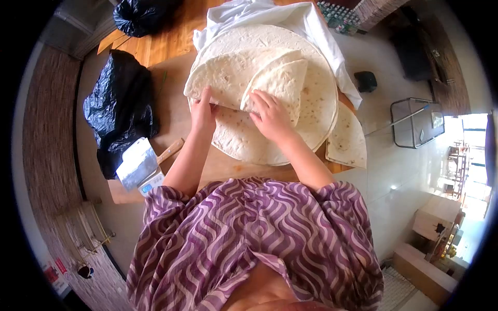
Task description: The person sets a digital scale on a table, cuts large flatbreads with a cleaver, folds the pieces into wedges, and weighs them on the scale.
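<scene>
A stack of large round flatbreads (316, 103) lies on the wooden table, partly on a white cloth (337, 57). On top is a folded flatbread (223, 72), with a smaller folded wedge (280, 85) over its right part. My left hand (204, 111) pinches the lower left edge of the folded flatbread, thumb on top. My right hand (271, 115) lies with fingers slightly spread on the lower left edge of the wedge. Another folded piece (347, 140) sits at the table's right edge.
Black plastic bags lie at the left (122, 98) and top left (142, 15). Near the front left are a cleaver (137, 160) with a wooden handle and a small white box (152, 182). On the floor at right stands a metal-framed rack (417, 123).
</scene>
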Action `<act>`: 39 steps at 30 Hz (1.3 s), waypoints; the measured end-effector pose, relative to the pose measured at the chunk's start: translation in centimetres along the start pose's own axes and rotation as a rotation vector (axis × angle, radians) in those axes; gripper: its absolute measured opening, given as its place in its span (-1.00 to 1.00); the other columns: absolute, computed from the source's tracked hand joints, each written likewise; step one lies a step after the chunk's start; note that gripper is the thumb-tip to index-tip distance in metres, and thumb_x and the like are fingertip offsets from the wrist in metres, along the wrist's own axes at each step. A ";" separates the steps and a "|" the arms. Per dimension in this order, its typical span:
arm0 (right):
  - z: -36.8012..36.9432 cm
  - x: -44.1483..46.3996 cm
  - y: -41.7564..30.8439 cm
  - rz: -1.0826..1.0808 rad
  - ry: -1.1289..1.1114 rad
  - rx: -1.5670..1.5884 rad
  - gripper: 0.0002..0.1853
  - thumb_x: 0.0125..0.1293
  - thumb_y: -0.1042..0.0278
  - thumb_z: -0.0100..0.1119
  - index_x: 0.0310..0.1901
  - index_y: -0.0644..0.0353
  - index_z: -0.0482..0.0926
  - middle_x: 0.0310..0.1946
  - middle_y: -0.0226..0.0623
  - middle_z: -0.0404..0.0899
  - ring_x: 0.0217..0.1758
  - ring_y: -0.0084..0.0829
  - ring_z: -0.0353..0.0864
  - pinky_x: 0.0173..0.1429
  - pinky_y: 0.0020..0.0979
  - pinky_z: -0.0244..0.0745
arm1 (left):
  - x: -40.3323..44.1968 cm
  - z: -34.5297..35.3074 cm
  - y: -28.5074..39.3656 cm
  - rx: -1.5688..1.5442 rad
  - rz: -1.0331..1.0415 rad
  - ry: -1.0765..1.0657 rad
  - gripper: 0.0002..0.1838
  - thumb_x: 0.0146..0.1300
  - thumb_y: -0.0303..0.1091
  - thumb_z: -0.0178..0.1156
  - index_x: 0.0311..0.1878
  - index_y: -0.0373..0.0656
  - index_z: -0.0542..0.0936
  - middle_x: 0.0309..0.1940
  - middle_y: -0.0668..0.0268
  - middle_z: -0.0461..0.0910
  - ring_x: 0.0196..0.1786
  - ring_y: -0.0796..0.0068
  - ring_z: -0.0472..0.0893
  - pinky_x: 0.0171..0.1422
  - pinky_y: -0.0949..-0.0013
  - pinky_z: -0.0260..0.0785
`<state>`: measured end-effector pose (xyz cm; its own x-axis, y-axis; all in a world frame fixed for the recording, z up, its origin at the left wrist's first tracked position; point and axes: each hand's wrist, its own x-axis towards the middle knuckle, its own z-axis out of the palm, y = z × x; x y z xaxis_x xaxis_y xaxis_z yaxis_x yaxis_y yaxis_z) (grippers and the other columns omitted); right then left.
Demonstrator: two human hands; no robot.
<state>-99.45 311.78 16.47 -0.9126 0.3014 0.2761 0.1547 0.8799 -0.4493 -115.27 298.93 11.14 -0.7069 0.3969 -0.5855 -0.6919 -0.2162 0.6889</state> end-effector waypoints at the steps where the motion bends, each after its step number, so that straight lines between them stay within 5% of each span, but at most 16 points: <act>1: -0.8 -0.6 -0.3 -0.004 0.000 -0.007 -0.54 0.11 0.37 0.19 0.07 0.24 0.40 0.08 -0.19 0.40 0.15 -0.20 0.38 0.23 -0.27 0.31 | -2.5 3.2 1.7 0.017 0.134 0.096 -0.63 0.22 -0.34 0.19 0.06 -0.19 0.38 -0.16 0.34 0.52 -0.22 0.50 0.53 -0.18 0.46 0.37; 6: -1.8 -4.5 -1.1 0.038 -0.065 0.012 -0.67 0.15 0.43 0.07 -0.03 0.27 0.46 0.08 -0.13 0.39 0.11 -0.17 0.41 0.17 -0.25 0.35 | -5.1 7.6 0.0 0.643 0.628 -0.267 -0.62 0.08 -0.45 0.26 -0.02 -0.26 0.45 -0.08 0.15 0.50 -0.06 0.43 0.50 -0.13 0.41 0.39; 7: -1.6 -5.0 -1.3 0.044 -0.086 -0.014 -0.68 0.14 0.44 0.06 -0.04 0.28 0.47 0.06 -0.11 0.41 0.10 -0.16 0.42 0.14 -0.24 0.36 | -7.5 9.4 0.2 0.774 0.690 -0.433 -0.55 -0.01 -0.47 0.30 0.00 -0.28 0.45 -0.03 0.06 0.48 -0.02 0.21 0.50 -0.01 0.31 0.39; 8: -1.3 -5.4 -1.3 0.046 -0.107 -0.040 -0.69 0.14 0.45 0.04 -0.05 0.29 0.47 0.05 -0.09 0.42 0.09 -0.16 0.42 0.12 -0.23 0.38 | -8.5 10.1 0.0 1.127 0.980 -0.603 -0.45 -0.02 -0.44 0.33 0.09 -0.26 0.42 0.11 0.10 0.41 0.15 0.20 0.42 0.22 0.26 0.29; 12: -3.8 -8.3 -2.3 0.036 -0.438 0.137 -0.77 0.11 0.44 0.13 -0.16 0.18 0.56 -0.18 -0.18 0.55 -0.15 -0.19 0.55 -0.12 -0.29 0.51 | -9.5 10.5 -1.9 1.461 1.077 -0.726 -0.33 -0.05 -0.20 0.36 0.15 -0.24 0.40 0.21 0.04 0.31 0.31 0.04 0.24 0.36 0.13 0.14; 15: -7.3 -11.4 -0.7 -0.026 0.090 0.186 -0.79 0.17 0.48 0.08 -0.14 0.20 0.55 -0.24 -0.20 0.58 -0.18 -0.24 0.59 -0.14 -0.33 0.51 | -8.9 8.9 -2.0 1.519 1.098 -0.719 -0.27 -0.04 -0.12 0.35 0.20 -0.22 0.36 0.26 0.05 0.25 0.35 0.04 0.18 0.38 0.12 0.11; 17: -6.8 -11.4 3.2 0.447 0.329 0.260 -0.77 0.23 0.46 0.05 -0.07 0.25 0.53 -0.17 -0.16 0.56 -0.12 -0.25 0.58 -0.07 -0.37 0.48 | -9.7 8.2 -2.2 1.580 1.052 -0.733 -0.14 -0.09 -0.12 0.39 0.29 -0.18 0.24 0.33 0.06 0.15 0.39 0.02 0.10 0.40 0.08 0.05; 20: -2.9 -9.3 10.0 0.581 0.362 0.344 -0.69 0.32 0.24 -0.01 -0.08 0.33 0.49 -0.27 -0.03 0.55 -0.26 -0.20 0.59 -0.20 -0.38 0.49 | -10.9 8.7 -3.5 1.769 1.044 -0.650 0.01 -0.15 -0.18 0.44 0.37 -0.15 0.10 0.38 0.06 0.05 0.43 0.00 0.03 0.43 0.02 -0.02; 24: -3.1 -5.1 9.0 0.988 0.167 0.758 -0.53 0.36 0.09 -0.08 -0.02 0.42 0.47 -0.21 -0.02 0.56 -0.22 -0.27 0.58 -0.10 -0.38 0.48 | -10.3 7.9 -4.5 1.687 1.087 -0.546 0.12 -0.28 -0.17 0.52 0.36 -0.20 0.06 0.36 -0.01 0.04 0.41 -0.01 0.06 0.41 -0.02 0.00; 27: -7.6 -0.6 4.2 0.978 0.057 1.138 -0.51 0.33 0.08 -0.02 0.01 0.43 0.47 -0.19 -0.11 0.57 -0.17 -0.39 0.57 -0.05 -0.41 0.46 | -8.4 5.8 -4.3 1.435 1.110 -0.333 0.24 -0.38 -0.15 0.57 0.35 -0.30 0.00 0.29 -0.12 0.11 0.32 -0.05 0.20 0.35 0.04 0.11; 28: -7.6 0.6 3.0 0.859 0.039 1.174 -0.53 0.33 0.09 -0.01 0.01 0.42 0.47 -0.18 -0.13 0.57 -0.16 -0.42 0.57 -0.06 -0.42 0.46 | -8.3 5.7 -3.8 1.351 1.095 -0.247 0.34 -0.41 -0.14 0.58 0.37 -0.35 -0.13 0.25 -0.16 0.12 0.27 -0.08 0.24 0.33 0.10 0.15; 31: -4.8 5.1 0.3 0.545 -0.024 1.176 -0.58 0.35 0.17 0.00 0.05 0.37 0.46 -0.13 -0.18 0.56 -0.13 -0.45 0.56 -0.03 -0.45 0.47 | -8.0 6.9 -3.6 1.131 1.053 0.057 0.31 -0.43 -0.16 0.59 0.29 -0.55 -0.08 0.22 -0.24 0.14 0.25 -0.11 0.25 0.33 0.11 0.14; 33: -2.7 7.6 -0.5 0.408 -0.082 1.016 -0.63 0.38 0.27 -0.02 0.13 0.30 0.41 -0.05 -0.21 0.52 -0.07 -0.43 0.56 0.06 -0.47 0.48 | -6.7 7.0 -3.1 0.919 0.908 0.177 0.15 -0.25 -0.27 0.50 0.31 -0.46 -0.06 0.21 -0.17 0.17 0.24 -0.03 0.27 0.31 0.18 0.16; 36: -3.5 8.5 -1.6 0.499 -0.223 1.339 -0.62 0.37 0.31 -0.02 0.16 0.31 0.37 -0.05 -0.18 0.52 -0.04 -0.39 0.55 0.09 -0.43 0.48 | -4.6 6.1 -1.0 0.505 0.828 0.135 -0.21 -0.10 -0.40 0.34 0.21 -0.37 0.18 0.07 -0.11 0.36 0.14 0.01 0.40 0.26 0.24 0.23; 37: -3.1 8.2 -0.9 0.519 -0.206 1.372 -0.62 0.38 0.33 -0.04 0.16 0.30 0.37 -0.07 -0.17 0.52 -0.05 -0.39 0.54 0.08 -0.42 0.48 | -3.8 5.6 -0.7 0.532 0.911 0.292 -0.39 -0.08 -0.45 0.31 0.07 -0.35 0.31 -0.09 0.01 0.50 -0.01 0.13 0.53 0.09 0.25 0.38; 39: -2.6 6.6 0.1 0.581 -0.110 1.296 -0.64 0.37 0.31 -0.03 0.13 0.30 0.39 -0.12 -0.17 0.53 -0.09 -0.39 0.54 0.06 -0.42 0.48 | -2.9 3.8 0.9 0.287 0.751 0.174 -0.42 -0.07 -0.47 0.29 0.07 -0.33 0.33 -0.13 0.08 0.53 -0.12 0.23 0.57 -0.03 0.26 0.43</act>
<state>-104.46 314.81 20.41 -0.8741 0.4148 -0.2527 0.1156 -0.3276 -0.9377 -113.25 301.00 15.11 -0.9955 0.0882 0.0331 0.0221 -0.1229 0.9922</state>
